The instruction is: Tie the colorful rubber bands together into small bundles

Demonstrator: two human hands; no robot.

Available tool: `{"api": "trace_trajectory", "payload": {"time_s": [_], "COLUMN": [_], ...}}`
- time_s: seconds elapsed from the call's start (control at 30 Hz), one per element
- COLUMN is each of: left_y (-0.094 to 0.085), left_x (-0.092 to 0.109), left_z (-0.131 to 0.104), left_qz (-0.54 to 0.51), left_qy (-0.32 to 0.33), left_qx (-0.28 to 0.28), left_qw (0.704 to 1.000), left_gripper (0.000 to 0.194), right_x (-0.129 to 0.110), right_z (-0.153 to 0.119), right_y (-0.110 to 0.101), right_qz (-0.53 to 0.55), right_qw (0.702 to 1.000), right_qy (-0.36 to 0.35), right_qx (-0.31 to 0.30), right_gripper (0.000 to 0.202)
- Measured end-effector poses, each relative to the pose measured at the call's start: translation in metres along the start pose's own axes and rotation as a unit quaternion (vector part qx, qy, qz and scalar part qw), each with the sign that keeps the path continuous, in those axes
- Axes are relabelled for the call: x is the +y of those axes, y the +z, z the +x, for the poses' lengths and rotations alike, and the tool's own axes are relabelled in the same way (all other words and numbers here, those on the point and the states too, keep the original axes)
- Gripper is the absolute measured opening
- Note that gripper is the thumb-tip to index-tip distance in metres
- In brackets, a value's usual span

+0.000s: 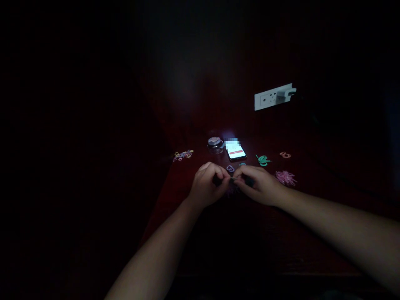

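Observation:
Over the dark red table [168,196], my left hand [208,183] and my right hand [261,183] meet, thumb and forefinger pinched on each. Between the fingertips stretches a thin, pale elastic band [233,178], mostly covered by the fingers. Just beyond it lie purple bands [230,168] and a teal one [242,165], partly behind my right hand. A dim purple heap [230,191] shows below the fingertips. Pink thin bands [285,178] are piled by my right wrist.
A lidded clear jar [215,146] stands beside a lit phone [236,152]. Mixed coloured bands [183,155] lie near the left table edge, green bands [263,160] and orange ones [285,155] to the right. A wall socket [268,99] holds a plug [286,94]. Surroundings are very dark.

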State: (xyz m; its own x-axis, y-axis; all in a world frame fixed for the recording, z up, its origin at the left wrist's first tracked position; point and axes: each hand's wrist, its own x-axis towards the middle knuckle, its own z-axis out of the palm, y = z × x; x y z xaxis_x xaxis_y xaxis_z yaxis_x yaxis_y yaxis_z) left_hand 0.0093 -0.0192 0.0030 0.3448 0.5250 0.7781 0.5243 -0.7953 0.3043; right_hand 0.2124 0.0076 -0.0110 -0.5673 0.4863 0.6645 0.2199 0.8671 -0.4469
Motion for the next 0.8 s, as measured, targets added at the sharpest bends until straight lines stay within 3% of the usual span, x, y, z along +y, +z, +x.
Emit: {"api": "trace_trajectory", "payload": {"time_s": [0.37, 0.8], "left_y": [-0.0001, -0.0030], "left_x": [0.0023, 0.0016], "left_z": [-0.0034, -0.0033], "left_qz": [-0.018, -0.009], "left_qy": [0.004, 0.001], "left_qx": [-0.035, -0.030], "left_qw": [0.999, 1.000], "left_gripper": [0.017, 0.010], "right_x": [-0.0022, 0.0016], "right_z": [0.0003, -0.0014], "right_y": [0.0007, 0.0011], "right_qz": [-0.008, -0.014], "right_qw": [1.000, 1.000], "right_qy": [0.002, 0.005], "right_qx": [0.006, 0.014], "right_gripper": [0.006, 0.005]}}
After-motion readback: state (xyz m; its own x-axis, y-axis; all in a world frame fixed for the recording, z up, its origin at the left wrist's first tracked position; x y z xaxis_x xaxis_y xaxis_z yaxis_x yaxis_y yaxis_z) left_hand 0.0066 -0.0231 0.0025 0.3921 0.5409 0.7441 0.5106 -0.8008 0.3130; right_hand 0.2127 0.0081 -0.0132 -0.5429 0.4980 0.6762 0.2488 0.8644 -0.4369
